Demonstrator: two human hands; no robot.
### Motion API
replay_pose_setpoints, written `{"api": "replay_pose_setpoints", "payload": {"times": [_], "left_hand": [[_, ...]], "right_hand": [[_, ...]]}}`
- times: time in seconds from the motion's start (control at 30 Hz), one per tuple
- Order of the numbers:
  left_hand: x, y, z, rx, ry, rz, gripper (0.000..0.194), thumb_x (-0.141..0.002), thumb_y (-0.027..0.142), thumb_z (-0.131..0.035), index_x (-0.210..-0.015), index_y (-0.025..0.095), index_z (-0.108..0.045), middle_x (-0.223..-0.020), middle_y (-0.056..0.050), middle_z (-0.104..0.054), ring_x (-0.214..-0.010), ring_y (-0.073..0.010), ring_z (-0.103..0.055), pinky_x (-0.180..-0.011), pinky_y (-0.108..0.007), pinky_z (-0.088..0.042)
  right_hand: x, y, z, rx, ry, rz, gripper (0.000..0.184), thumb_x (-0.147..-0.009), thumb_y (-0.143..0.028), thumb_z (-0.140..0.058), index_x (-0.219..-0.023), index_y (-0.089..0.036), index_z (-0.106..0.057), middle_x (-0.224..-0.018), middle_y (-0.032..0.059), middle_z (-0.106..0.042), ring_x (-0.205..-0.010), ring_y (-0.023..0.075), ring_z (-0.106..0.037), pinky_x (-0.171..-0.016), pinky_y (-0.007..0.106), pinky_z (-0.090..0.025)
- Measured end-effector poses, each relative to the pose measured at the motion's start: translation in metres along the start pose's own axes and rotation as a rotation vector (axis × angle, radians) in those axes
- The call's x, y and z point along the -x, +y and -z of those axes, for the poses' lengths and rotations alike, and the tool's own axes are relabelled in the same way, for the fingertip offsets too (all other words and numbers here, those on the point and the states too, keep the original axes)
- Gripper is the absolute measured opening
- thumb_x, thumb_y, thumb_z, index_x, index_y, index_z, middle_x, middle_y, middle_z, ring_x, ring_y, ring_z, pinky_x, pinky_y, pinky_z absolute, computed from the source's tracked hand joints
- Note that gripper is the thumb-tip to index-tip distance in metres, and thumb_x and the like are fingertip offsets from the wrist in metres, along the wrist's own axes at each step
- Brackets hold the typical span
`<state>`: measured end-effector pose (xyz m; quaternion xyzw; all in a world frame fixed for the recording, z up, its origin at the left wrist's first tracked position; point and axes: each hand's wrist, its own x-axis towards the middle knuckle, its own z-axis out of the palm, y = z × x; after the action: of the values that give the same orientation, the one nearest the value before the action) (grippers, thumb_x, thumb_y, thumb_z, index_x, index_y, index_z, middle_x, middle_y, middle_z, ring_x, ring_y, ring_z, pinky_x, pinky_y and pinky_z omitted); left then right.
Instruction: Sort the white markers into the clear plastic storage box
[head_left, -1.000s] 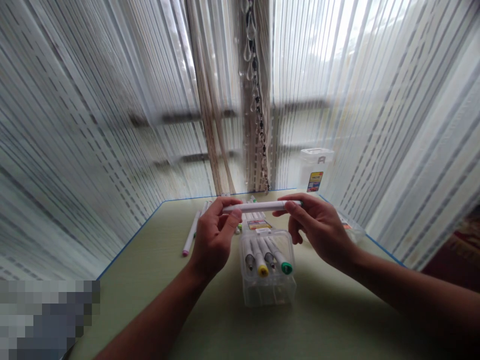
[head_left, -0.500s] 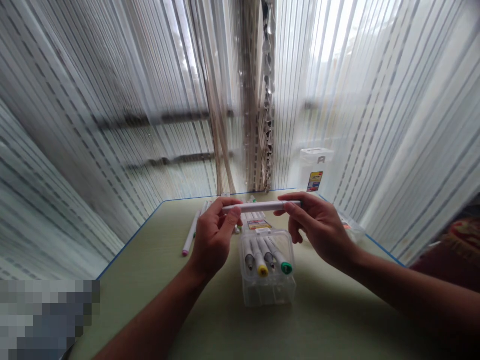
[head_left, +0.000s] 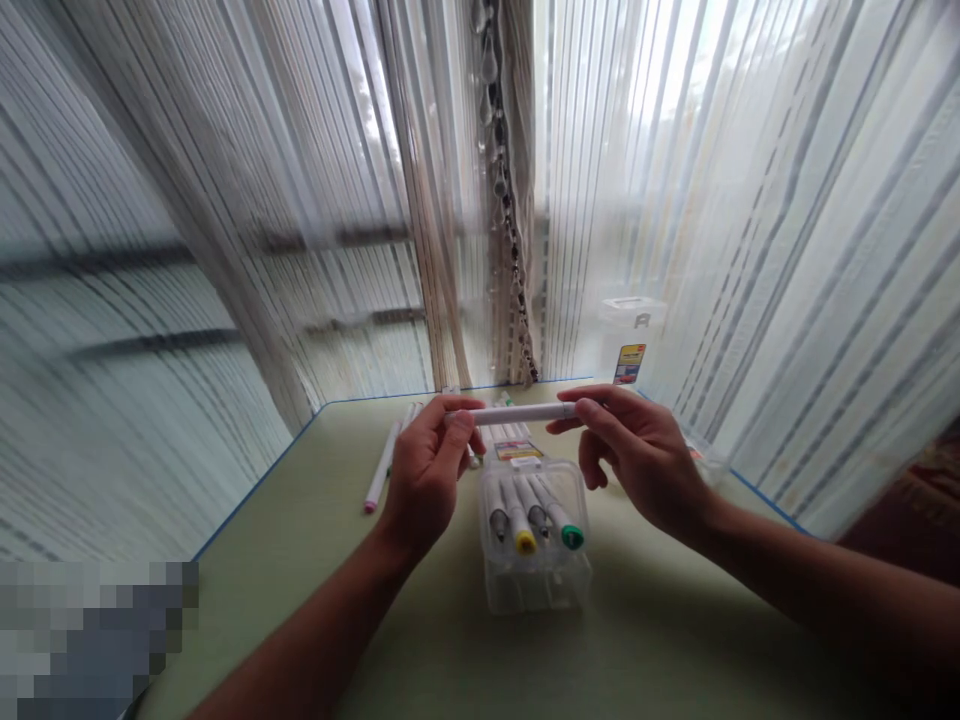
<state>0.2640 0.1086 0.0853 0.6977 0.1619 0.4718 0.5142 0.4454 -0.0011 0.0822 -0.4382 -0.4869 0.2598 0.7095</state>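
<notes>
A white marker point(head_left: 517, 413) lies level between my two hands, above the table. My left hand point(head_left: 431, 450) pinches its left end between thumb and fingers. At the other end, my right hand point(head_left: 630, 440) grips it, hiding the tip. Below the marker stands a clear plastic case point(head_left: 536, 590) with several markers on top, among them a yellow-ended marker point(head_left: 525, 540) and a green-ended marker point(head_left: 572, 537). Beside my left hand, a pink-ended marker point(head_left: 375, 490) rests on the table, with others partly hidden behind the hand.
The pale green table point(head_left: 300, 590) has a blue edge. At its back right stands a tall clear container point(head_left: 630, 335) with a yellow label. Another clear plastic piece point(head_left: 705, 455) lies behind my right wrist. Striped sheer curtains point(head_left: 337, 180) hang behind the table.
My right fingers have shifted slightly on the marker, now covering its dark end. The hands have barely moved otherwise. The curtains have swayed, the beaded strand drifting left.
</notes>
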Motion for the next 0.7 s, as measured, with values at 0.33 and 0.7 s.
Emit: {"api": "replay_pose_setpoints", "payload": {"times": [0.33, 0.7], "left_hand": [[0.0012, -0.0008, 0.0005, -0.104, -0.011, 0.012, 0.025, -0.087, 0.038, -0.068, -0.096, 0.015, -0.064, -0.067, 0.003, -0.058, -0.053, -0.0066, -0.047, -0.046, -0.018, -0.033], [0.0019, 0.002, -0.0008, -0.126, -0.023, -0.008, 0.025, -0.084, 0.035, -0.071, -0.098, 0.015, -0.067, -0.073, -0.001, -0.065, -0.057, -0.0096, -0.055, -0.05, -0.02, -0.04]], "right_hand": [[-0.0018, 0.0011, 0.0001, 0.045, -0.002, 0.012, 0.023, -0.082, -0.033, -0.077, -0.093, -0.015, -0.069, -0.071, 0.0046, -0.074, -0.036, 0.0077, -0.054, -0.032, 0.019, -0.04], [-0.0022, -0.0002, -0.0012, 0.033, 0.007, -0.001, 0.022, -0.084, -0.035, -0.075, -0.092, -0.015, -0.068, -0.068, 0.0016, -0.071, -0.036, 0.0073, -0.055, -0.033, 0.018, -0.043]]}}
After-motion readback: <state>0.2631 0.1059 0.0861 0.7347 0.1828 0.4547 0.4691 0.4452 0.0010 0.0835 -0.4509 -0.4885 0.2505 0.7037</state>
